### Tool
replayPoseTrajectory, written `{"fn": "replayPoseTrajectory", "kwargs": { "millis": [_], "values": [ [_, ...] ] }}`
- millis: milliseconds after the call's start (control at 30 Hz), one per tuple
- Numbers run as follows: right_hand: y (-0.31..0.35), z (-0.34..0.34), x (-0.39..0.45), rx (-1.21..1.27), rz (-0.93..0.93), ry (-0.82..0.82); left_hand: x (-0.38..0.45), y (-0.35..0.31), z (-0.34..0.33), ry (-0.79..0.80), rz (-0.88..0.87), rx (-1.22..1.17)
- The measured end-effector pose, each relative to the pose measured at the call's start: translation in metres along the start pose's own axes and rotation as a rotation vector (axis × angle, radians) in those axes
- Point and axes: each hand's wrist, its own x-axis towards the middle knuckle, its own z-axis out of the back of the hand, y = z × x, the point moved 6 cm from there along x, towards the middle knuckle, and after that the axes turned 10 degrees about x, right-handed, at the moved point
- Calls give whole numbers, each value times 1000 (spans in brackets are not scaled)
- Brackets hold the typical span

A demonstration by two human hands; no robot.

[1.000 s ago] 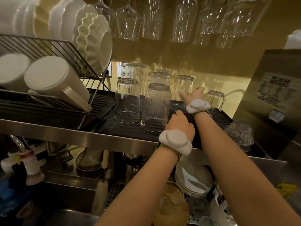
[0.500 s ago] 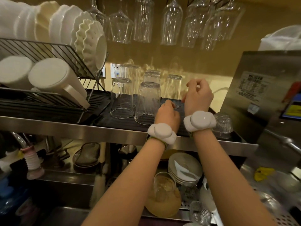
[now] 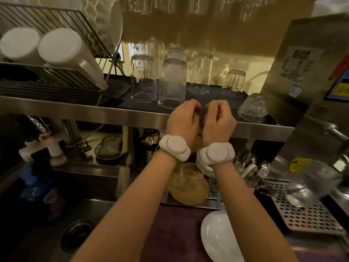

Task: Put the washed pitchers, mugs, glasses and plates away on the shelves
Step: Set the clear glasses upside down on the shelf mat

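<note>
Several clear glasses (image 3: 172, 83) stand inverted; both hands (image 3: 201, 120), loosely curled, hold nothing.

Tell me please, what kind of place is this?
Probably a café or bar wash-up area: stemmed glasses hang upside down above, many tumblers dry inverted on a steel shelf, and a sink sits below.

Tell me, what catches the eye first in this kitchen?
Two bare hands, the left hand and the right hand, hang empty with curled fingers at the steel shelf. Behind them, upturned glasses stand on a dark mat; white pitchers lie in the rack at left.
</note>
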Motion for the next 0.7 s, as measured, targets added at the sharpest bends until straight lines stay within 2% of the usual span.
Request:
{"fn": "replayPoseTrajectory", "kwargs": {
  "millis": [133, 300, 400, 500, 600, 700],
  "values": [
    [-22, 3, -33, -2, -113, 60, -25, 6, 10, -99, -42, -117],
    [-59, 6, -80, -66, -292, 183, -52, 18, 2, 36, -138, 8],
    [-73, 7, -102, -110, -394, 202, -74, 34, 2, 9, -98, 62],
    [-88, 6, -123, -183, -535, 268, -98, 59, -7, 14, 23, 151],
    [-105, 6, -147, -336, -666, 355, -130, 98, -34, 213, 308, 205],
    [-112, 2, -164, -484, -692, 449, -160, 129, -57, 397, 613, 187]
  ]
}}
